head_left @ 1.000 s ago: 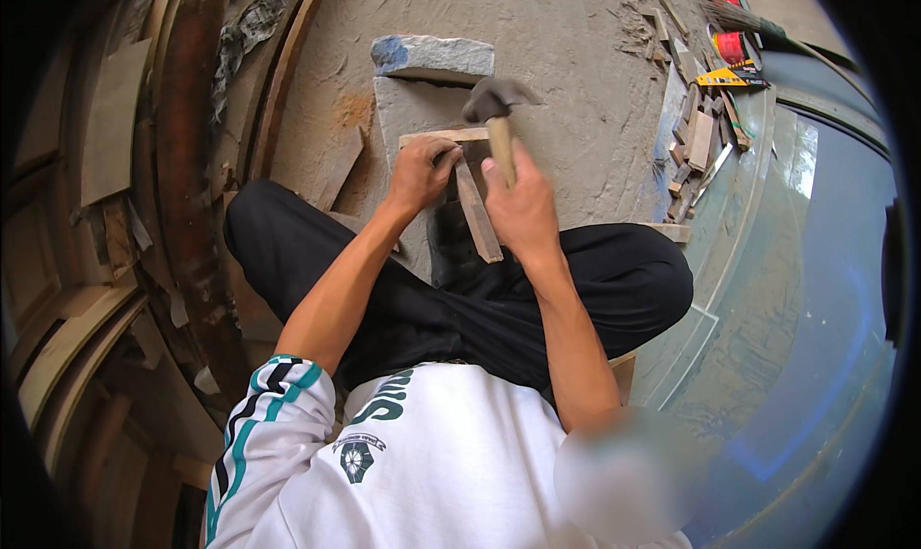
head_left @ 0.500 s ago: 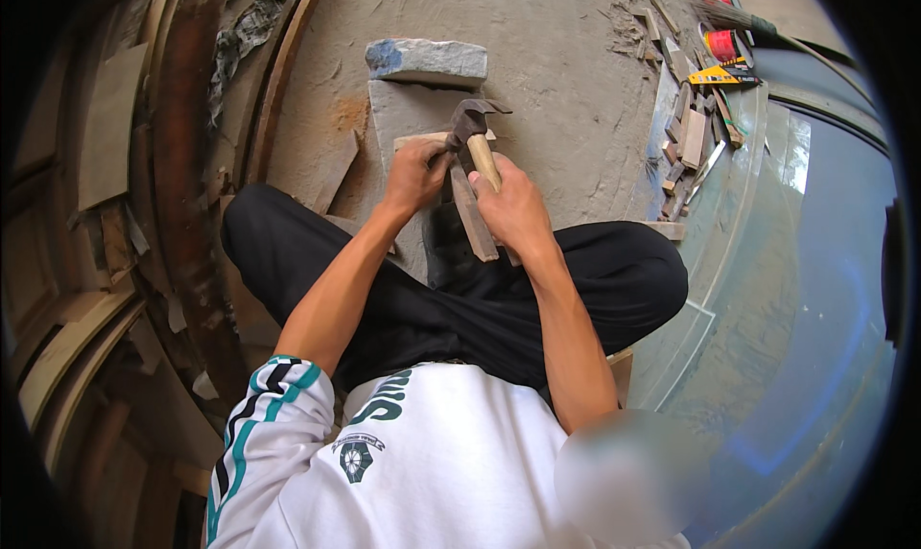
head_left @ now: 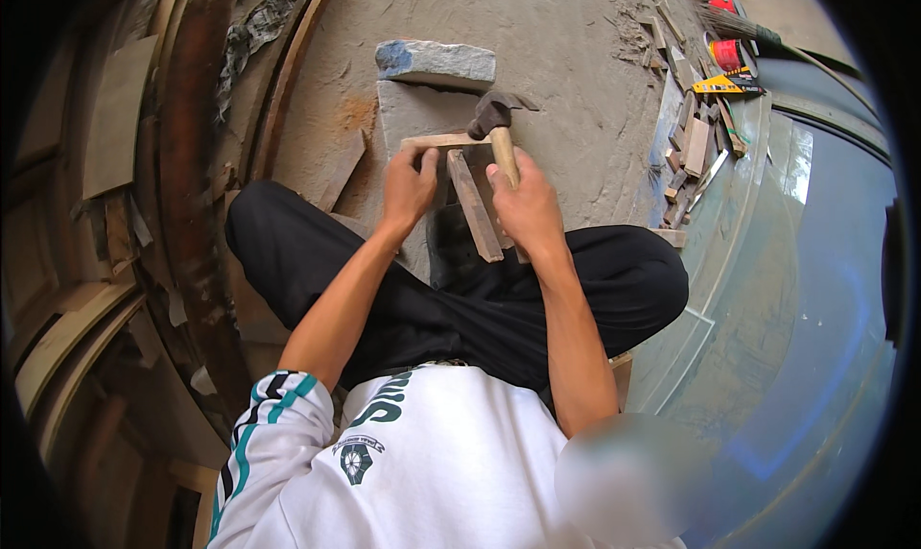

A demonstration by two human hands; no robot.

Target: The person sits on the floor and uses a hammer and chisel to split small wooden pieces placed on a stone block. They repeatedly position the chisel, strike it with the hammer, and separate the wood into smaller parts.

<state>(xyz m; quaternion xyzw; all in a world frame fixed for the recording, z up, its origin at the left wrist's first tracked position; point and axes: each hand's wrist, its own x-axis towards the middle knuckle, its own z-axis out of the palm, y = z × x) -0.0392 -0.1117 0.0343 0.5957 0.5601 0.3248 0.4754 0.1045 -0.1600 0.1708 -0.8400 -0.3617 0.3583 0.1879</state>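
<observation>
My right hand [head_left: 528, 203] is closed around the wooden handle of a claw hammer [head_left: 504, 151], its dark metal head raised above the right end of a short wooden strip [head_left: 446, 140]. The strip lies crosswise near a pale stone slab [head_left: 413, 112]. My left hand [head_left: 410, 186] is closed at the strip's left end, thumb and fingers against it; whether anything small sits between the fingertips is hidden. A longer wooden batten [head_left: 473, 208] runs from the strip toward me, between my hands. Part of another wood piece shows beneath my right hand.
A rough white stone block [head_left: 436, 63] with a blue patch rests on the slab's far end. Wood offcuts [head_left: 696, 146], a yellow-and-black saw [head_left: 726, 84], a red spool [head_left: 726, 54] and a broom [head_left: 739, 19] lie right. Glass sheets [head_left: 739, 251] are at right; boards [head_left: 106, 136] stand left.
My left hand has moved left, away from the hammer head, to the strip's left end. The hammer has shifted right in my right hand, uncovering more of the strip and batten.
</observation>
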